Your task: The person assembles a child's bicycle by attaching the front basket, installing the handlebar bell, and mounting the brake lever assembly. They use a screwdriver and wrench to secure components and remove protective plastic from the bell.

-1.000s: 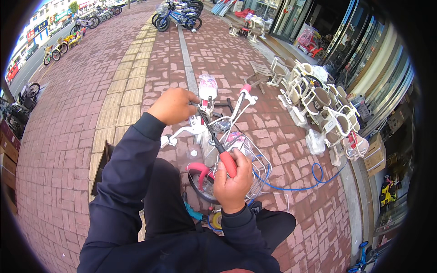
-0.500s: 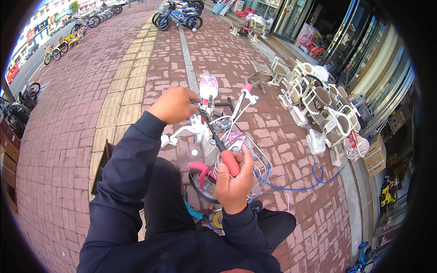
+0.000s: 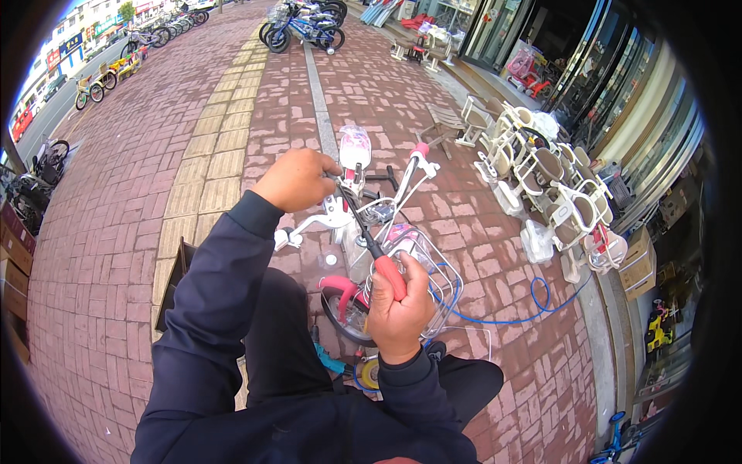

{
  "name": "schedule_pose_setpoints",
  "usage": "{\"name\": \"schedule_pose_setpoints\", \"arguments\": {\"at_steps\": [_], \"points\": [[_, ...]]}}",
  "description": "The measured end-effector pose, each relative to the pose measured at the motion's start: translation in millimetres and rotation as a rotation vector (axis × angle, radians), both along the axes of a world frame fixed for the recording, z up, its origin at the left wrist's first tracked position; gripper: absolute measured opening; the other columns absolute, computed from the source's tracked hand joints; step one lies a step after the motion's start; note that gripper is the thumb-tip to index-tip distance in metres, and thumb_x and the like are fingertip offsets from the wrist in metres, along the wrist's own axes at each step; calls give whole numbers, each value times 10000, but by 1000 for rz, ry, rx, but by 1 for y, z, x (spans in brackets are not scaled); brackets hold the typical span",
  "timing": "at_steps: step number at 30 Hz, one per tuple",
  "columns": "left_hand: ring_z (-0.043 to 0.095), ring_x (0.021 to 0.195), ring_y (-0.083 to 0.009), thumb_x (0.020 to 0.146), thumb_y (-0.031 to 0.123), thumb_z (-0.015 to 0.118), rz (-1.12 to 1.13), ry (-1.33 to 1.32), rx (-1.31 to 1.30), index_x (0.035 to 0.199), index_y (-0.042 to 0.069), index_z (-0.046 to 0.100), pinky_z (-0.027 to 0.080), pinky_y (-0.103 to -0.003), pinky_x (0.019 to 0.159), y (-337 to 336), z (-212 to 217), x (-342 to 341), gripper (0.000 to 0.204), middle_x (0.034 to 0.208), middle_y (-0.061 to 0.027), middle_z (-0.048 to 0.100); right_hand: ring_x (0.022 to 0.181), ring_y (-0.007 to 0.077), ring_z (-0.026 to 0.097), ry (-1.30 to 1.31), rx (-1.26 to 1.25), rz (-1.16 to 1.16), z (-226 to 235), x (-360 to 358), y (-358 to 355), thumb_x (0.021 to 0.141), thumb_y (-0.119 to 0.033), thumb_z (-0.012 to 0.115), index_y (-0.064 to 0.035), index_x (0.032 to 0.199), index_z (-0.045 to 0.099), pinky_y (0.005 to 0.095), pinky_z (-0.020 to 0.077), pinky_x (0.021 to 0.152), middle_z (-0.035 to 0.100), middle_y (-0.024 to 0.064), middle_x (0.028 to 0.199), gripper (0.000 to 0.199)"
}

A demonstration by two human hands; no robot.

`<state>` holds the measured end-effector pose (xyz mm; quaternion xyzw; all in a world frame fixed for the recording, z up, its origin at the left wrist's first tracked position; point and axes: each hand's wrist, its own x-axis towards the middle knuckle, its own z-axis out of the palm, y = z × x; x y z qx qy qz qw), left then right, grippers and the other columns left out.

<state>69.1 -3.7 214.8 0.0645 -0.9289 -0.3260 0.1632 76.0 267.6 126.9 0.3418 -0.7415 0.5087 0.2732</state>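
Observation:
My right hand [image 3: 402, 319] is wrapped round the red handle of a screwdriver [image 3: 390, 274], its thumb along one side. The dark shaft slants up and left to my left hand [image 3: 297, 179], whose fingers are pinched near its far end; what lies between them is hidden. Beneath is a small child's bicycle with white metal parts [image 3: 334, 214], a white-and-pink saddle [image 3: 355, 153], a pink handlebar grip [image 3: 421, 148] and a pink mudguard [image 3: 334, 284] over its wheel. A bundle of pale wire-like frames [image 3: 454, 267] lies beside my right hand.
A blue hose [image 3: 495, 319] curls over the brick paving to the right. By my legs lie a teal power tool [image 3: 331, 360] and an open dark box [image 3: 176, 282]. White child seats [image 3: 541, 166] are piled by the shopfront; bicycles [image 3: 301, 31] stand farther off.
My right hand has shifted slightly and its fingers have moved round the screwdriver handle. My left hand stays in nearly the same place.

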Motion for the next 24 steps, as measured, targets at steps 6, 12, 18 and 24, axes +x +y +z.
{"name": "schedule_pose_setpoints", "arguments": {"at_steps": [6,12,18,24], "points": [[765,745,-314,843,171,673,0,9,-24,1108,-2,797,594,-412,801,1,0,-1,340,742,-174,752,810,273,718,119,-1,5,2,1,0,1008,-294,751,59,1379,552,365,561,743,729,198,1003,549],[762,735,-313,850,175,673,8,0,14,1098,-3,798,591,-409,785,1,0,1,330,725,-169,745,882,256,713,1,-98,102,1,3,0,1014,-303,744,57,1353,576,349,553,759,706,208,1069,523],[761,713,-301,873,186,688,-6,2,20,1091,-7,797,590,-408,769,1,0,-1,310,733,-172,746,911,249,703,-189,-87,96,4,7,0,1021,-245,722,56,1339,585,361,551,786,697,205,1082,459],[760,701,-293,894,183,690,-20,13,37,1090,-6,797,590,-404,752,-1,-3,-1,292,738,-174,747,854,213,683,84,-51,6,2,-1,-1,1032,-297,719,46,1329,595,348,546,759,703,152,1028,470]]}}
